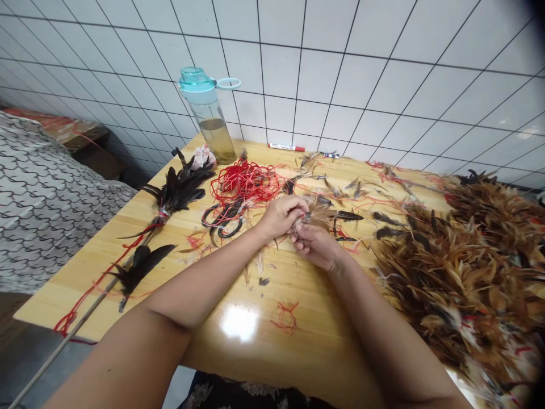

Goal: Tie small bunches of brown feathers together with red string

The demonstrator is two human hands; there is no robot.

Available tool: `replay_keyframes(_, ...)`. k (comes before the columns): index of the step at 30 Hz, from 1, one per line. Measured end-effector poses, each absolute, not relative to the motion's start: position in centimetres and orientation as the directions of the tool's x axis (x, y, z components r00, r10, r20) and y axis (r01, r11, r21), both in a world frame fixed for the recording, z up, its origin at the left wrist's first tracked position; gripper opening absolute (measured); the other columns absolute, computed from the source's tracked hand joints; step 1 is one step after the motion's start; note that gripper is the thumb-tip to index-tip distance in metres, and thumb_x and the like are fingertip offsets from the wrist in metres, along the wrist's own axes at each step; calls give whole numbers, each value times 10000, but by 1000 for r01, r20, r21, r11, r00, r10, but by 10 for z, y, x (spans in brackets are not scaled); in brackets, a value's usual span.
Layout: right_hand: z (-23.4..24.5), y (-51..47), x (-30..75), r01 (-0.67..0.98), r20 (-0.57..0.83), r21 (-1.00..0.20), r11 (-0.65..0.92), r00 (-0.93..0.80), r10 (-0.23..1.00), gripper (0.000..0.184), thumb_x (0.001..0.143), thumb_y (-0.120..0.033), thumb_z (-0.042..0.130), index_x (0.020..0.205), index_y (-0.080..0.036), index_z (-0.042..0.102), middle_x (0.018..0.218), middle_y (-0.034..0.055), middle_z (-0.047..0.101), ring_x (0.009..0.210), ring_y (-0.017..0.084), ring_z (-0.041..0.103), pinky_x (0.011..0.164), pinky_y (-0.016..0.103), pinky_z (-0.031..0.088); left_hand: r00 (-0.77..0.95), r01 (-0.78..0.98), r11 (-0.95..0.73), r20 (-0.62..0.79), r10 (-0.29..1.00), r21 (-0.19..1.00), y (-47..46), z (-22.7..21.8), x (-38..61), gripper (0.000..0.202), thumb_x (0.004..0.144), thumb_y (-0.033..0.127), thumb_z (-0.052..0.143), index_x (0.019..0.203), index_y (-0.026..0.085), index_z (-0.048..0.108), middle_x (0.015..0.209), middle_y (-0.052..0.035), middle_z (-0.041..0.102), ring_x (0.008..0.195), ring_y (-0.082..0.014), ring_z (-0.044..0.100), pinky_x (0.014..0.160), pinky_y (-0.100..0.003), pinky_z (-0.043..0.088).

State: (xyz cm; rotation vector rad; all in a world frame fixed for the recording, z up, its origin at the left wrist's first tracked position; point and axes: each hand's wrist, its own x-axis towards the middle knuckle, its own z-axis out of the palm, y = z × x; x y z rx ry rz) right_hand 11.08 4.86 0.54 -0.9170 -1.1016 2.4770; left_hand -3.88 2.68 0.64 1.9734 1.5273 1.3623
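A small feather bundle [317, 215] sits pinched between both hands above the middle of the worktop [255, 318]. The left hand [281, 216] closes its fingers on the quill end; the right hand [313, 245] cups and grips it from below. The feathers look light, soft and easily crushed, so the stiff quills seem the best hold. Red string [247, 182] lies just beyond, a bottle [210, 116] farther back, and a feather heap [468, 272] to the right.
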Motion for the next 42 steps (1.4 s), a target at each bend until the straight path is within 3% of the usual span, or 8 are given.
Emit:
replay_keyframes(4,7,59,118,144,-317,-943,-299,-652,689,191,723,-337,707,718,-157,640,574,-29,525,486,58,397,432,187,244,-5,584,-394,489,873,710,29,5,-44,163,798,58,513,813,158,641,815,-16,669,787,-109,600,757,-224,445)
replay_keyframes(7,5,69,122,218,-152,-975,-45,-505,850,115,712,-284,683,693,-186,626,586,-26,557,533,90,437,510,225,325,19,598,-399,485,874,695,29,5,-44,155,804,70,518,818,159,644,815,-16,669,777,-109,596,749,-223,439)
replay_keyframes(10,4,77,126,248,-12,-964,93,-392,920,81,714,-277,661,743,-206,636,623,-22,592,571,114,480,585,262,378,67,594,-422,481,874,685,29,5,-41,139,819,95,530,847,163,648,813,-9,669,763,-104,595,727,-213,434)
replay_keyframes(15,2,82,128,278,-25,-954,113,-450,893,192,702,-309,655,857,-197,670,642,-16,633,575,127,534,613,275,427,87,590,-449,500,861,671,29,0,-37,124,854,139,530,919,170,631,854,-11,672,779,-105,603,733,-210,444)
replay_keyframes(21,-6,82,127,293,-28,-946,139,-502,864,223,680,-340,667,833,-182,695,715,9,698,599,134,578,617,269,462,141,634,-499,546,826,590,28,-3,-35,114,880,160,513,936,177,610,880,-34,667,820,-123,612,764,-234,459)
replay_keyframes(30,-6,83,128,327,24,-921,212,-497,868,159,704,-340,634,754,-189,642,616,-21,610,542,112,494,556,240,399,155,642,-509,553,818,573,30,-4,-36,89,869,155,534,906,172,614,842,-31,656,786,-119,599,734,-221,444)
replay_keyframes(36,-1,89,135,439,144,-789,430,-547,824,90,769,-232,559,738,-204,639,706,4,627,706,147,555,710,271,424,151,647,-444,467,871,619,29,-2,-40,124,894,202,518,897,179,640,842,-29,686,773,-120,620,731,-222,443)
replay_keyframes(42,7,95,143,550,142,-653,520,-586,798,128,786,-190,555,721,-206,665,770,22,634,764,159,562,735,272,405,153,699,-464,520,840,544,31,-5,-52,177,888,165,496,945,177,663,917,-51,714,858,-139,646,791,-247,463)
